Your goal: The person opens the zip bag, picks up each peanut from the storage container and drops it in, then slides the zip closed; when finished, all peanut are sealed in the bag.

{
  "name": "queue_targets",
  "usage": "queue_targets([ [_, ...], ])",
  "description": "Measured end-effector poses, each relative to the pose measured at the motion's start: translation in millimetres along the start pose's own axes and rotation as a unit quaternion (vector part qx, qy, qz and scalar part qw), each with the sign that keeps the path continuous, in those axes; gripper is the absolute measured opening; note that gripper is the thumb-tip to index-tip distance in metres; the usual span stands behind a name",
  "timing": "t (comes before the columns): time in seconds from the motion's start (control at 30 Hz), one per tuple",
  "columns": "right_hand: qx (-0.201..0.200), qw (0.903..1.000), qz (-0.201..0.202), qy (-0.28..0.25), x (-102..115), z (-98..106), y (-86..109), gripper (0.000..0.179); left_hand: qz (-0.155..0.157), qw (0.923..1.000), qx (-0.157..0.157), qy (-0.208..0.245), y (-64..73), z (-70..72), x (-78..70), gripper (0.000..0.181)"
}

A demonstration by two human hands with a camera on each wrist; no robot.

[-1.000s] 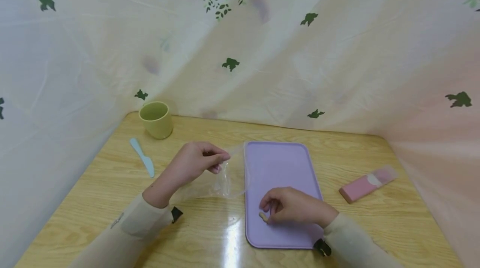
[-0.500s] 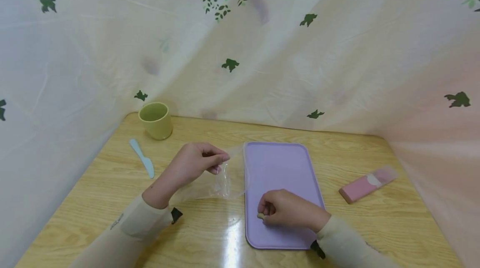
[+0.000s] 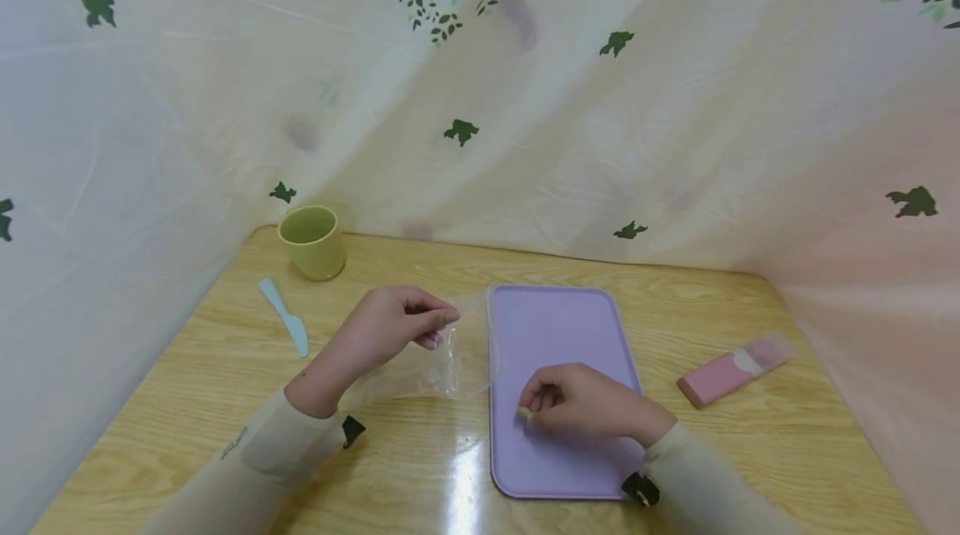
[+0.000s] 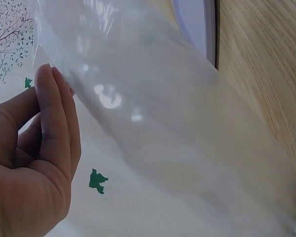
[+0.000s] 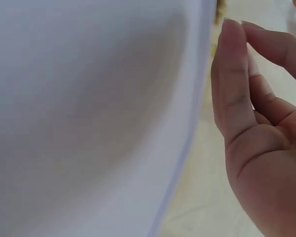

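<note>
Between thumb and fingertips my left hand [image 3: 397, 318] pinches the upper edge of a clear plastic bag [image 3: 450, 368]. The bag spreads toward the lilac tray [image 3: 558, 322] and overlaps its left edge in the head view. In the left wrist view the clear film [image 4: 177, 113] hangs in a wide sheet beside the fingers. Over the tray's near half, my right hand [image 3: 588, 402] pinches a small tan peanut [image 3: 524, 413] at its fingertips. The right wrist view shows only a bit of the knobbly peanut [image 5: 220, 11], mostly hidden behind the fingers [image 5: 234, 84].
A green cup [image 3: 313, 243] stands at the table's back left, with a pale blue plastic knife [image 3: 285, 317] in front of it. To the right of the tray lies a pink box [image 3: 720, 377] with a translucent end. A patterned cloth [image 3: 525, 143] encloses the table's back and sides.
My right hand has closed its fingertips on the peanut and raised it a little from the tray, away from me. My left hand and the bag stay in place.
</note>
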State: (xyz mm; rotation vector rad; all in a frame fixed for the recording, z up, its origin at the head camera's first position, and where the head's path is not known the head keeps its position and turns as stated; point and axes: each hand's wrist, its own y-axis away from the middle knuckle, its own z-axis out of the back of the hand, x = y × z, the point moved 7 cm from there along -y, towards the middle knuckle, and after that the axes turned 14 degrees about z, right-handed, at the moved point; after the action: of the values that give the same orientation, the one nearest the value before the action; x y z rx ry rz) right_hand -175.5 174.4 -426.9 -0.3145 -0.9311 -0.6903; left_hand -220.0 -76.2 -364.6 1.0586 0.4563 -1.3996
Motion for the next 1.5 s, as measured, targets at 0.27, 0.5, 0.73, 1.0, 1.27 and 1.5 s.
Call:
queue_targets([
  [0.27,-0.052,0.9924,0.007,-0.111,21.4,43.0,-2.8,0.024,-0.007,1.0,0.003,0.0,1.0,0.3,-2.1,0.027],
  [0.5,-0.104,0.9875,0.009,-0.118,42.5,56.9,-19.0,0.031,-0.005,1.0,0.003,0.003,-0.1,-1.7,-2.3,0.023],
  [0.73,-0.105,0.9909,0.006,-0.083,57.9,44.2,-42.9,0.032,-0.019,0.9998,0.003,0.0,-0.1,-2.8,-1.2,0.023],
  [1.0,-0.117,0.9892,0.008,-0.088,60.6,41.9,-45.6,0.031,-0.014,0.9999,0.003,0.002,0.2,-0.8,0.3,0.024],
  [1.27,-0.179,0.9751,-0.006,-0.13,47.5,51.1,-29.3,0.029,-0.005,0.9999,0.001,0.012,-1.3,-1.1,-1.4,0.027],
  [1.5,-0.229,0.9635,-0.024,-0.136,35.0,42.5,-13.9,0.04,0.017,0.9979,-0.023,0.058,-4.5,3.0,-6.3,0.023],
])
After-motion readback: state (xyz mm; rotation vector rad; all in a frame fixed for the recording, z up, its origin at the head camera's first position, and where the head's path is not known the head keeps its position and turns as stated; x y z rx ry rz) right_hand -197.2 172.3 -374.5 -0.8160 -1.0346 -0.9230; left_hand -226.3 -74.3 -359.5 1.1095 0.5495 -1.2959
